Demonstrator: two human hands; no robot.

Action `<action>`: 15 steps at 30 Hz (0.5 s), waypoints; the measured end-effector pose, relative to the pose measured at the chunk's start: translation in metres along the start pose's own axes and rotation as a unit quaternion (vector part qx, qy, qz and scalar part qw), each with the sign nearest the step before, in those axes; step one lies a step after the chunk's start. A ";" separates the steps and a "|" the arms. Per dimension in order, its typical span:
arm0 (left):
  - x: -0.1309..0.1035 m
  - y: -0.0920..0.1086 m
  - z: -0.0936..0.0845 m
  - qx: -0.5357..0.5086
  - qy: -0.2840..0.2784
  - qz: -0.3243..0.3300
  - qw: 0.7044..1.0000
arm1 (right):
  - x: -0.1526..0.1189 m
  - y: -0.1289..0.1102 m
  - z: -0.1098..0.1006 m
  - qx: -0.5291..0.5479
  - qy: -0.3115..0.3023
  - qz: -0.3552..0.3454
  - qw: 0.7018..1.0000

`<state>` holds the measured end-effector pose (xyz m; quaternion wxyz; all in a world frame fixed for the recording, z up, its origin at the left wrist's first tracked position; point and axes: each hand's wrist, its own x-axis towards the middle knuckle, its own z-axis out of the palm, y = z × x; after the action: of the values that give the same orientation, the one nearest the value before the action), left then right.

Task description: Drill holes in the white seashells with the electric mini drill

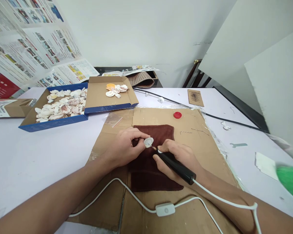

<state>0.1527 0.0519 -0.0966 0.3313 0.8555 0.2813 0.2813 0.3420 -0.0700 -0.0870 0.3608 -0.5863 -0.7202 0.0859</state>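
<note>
Here, the left hand (124,146) pinches a shell (148,141) over the brown cloth (157,180), while the right hand (179,152) grips a black pen-like drill (177,166), its bit at the shell's face. Cardboard (210,162) extends beyond every cloth edge, leaving elbow room; the blue box's (56,124) rim stands well apart from both hands.

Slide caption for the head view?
Over a brown cloth, the left hand pinches a shell; the right hand points a black tool at it.
</note>
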 end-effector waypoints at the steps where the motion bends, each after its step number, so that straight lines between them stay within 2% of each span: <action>1: 0.000 0.000 0.000 0.000 0.000 -0.001 1.000 | 0.000 0.000 0.000 -0.002 -0.004 0.002 1.000; 15: 0.001 0.002 -0.002 -0.012 -0.008 -0.015 1.000 | 0.002 -0.001 -0.001 0.022 -0.007 0.005 1.000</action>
<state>0.1524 0.0523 -0.0933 0.3474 0.8497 0.2879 0.2730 0.3414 -0.0690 -0.0851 0.3681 -0.5814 -0.7176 0.1077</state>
